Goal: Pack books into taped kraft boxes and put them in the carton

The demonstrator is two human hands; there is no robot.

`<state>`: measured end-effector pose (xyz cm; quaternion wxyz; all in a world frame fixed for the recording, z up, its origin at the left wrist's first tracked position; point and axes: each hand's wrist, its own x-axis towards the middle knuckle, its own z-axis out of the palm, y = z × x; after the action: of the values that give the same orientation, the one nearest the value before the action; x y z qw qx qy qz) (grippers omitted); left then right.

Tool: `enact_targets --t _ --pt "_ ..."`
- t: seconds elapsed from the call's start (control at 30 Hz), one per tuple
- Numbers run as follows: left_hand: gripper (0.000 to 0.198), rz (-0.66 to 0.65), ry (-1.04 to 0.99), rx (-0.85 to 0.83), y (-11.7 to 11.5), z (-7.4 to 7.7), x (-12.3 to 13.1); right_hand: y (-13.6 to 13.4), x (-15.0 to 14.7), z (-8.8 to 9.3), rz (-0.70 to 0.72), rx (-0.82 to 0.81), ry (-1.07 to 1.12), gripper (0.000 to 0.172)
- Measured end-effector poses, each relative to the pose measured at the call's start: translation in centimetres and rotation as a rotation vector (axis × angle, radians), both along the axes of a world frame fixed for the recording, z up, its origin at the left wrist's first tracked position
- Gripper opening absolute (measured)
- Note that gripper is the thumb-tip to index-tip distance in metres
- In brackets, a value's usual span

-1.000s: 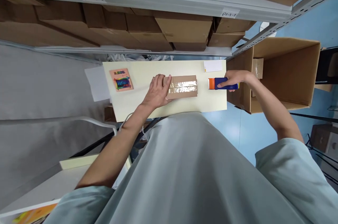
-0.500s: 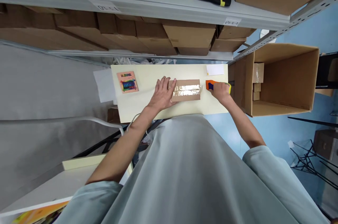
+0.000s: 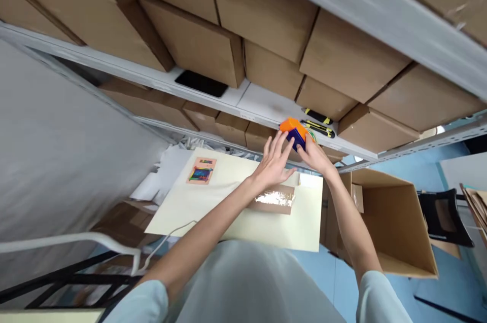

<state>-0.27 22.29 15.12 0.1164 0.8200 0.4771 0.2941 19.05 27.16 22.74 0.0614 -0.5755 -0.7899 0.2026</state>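
**Tape dispenser [image 3: 292, 126] in hand at the shelf edge; taped box unattended**

I found the tape dispenser, as I took the orange-and-dark-blue tool to be, in front of the shelf's [image 3: 262, 99] front edge, beyond the far side of the table [image 3: 304, 229]. Whether it rested on the shelf or hung in the air I could not tell.

My right hand [image 3: 315, 154] was closed about its near side, thumb against the blue part. My left hand [image 3: 273, 167] was spread, palm down, its fingertips at the tool's other side; contact there could not be confirmed. Neither hand was on the box.

Under and just beyond my left hand lay the cardboard box [image 3: 286, 208], flat on the table, with a shiny strip of tape along its top. A white card [image 3: 311, 181] lay near it, and a picture card [image 3: 201, 170] well apart towards the left end.

Two yellow-and-black cutters [image 3: 318, 129] lay on the shelf just beside the dispenser. An open carton [image 3: 395, 226] stood off the table's right end.

I judged the step in hand to be handling the dispenser away from the box. The next move, in my judgement, called for a firm right-hand grip, with left fingers kept clear of any cutting edge and the dispenser kept off the cutters.
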Motion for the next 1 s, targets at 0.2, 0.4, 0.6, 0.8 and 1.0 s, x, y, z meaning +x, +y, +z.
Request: enact_targets --t 0.2,0.4,0.6,0.8,1.0 --pt "0.091 0.202 -0.028 -0.090 6.2 3.6 -2.3 10.0 -7.8 1.8 0.096 0.097 -0.181 0.043" --pt "0.068 0.194 -0.045 -0.089 3.9 3.6 -4.2 13.8 -10.9 0.9 0.046 0.050 -0.256 0.044" --pt "0.062 0.284 -0.215 -0.298 -3.8 -3.6 -8.6 7.2 -6.0 -3.5 -0.009 0.431 0.146 0.064" --pt "0.057 0.538 -0.307 -0.688 -14.8 -11.7 -11.3 -13.2 0.2 -11.4 -0.437 0.229 0.431 0.068" --pt "0.059 0.532 -0.250 -0.744 -15.9 -12.0 -6.6 -21.8 -0.8 -18.0 -0.774 -0.117 0.392 0.085"
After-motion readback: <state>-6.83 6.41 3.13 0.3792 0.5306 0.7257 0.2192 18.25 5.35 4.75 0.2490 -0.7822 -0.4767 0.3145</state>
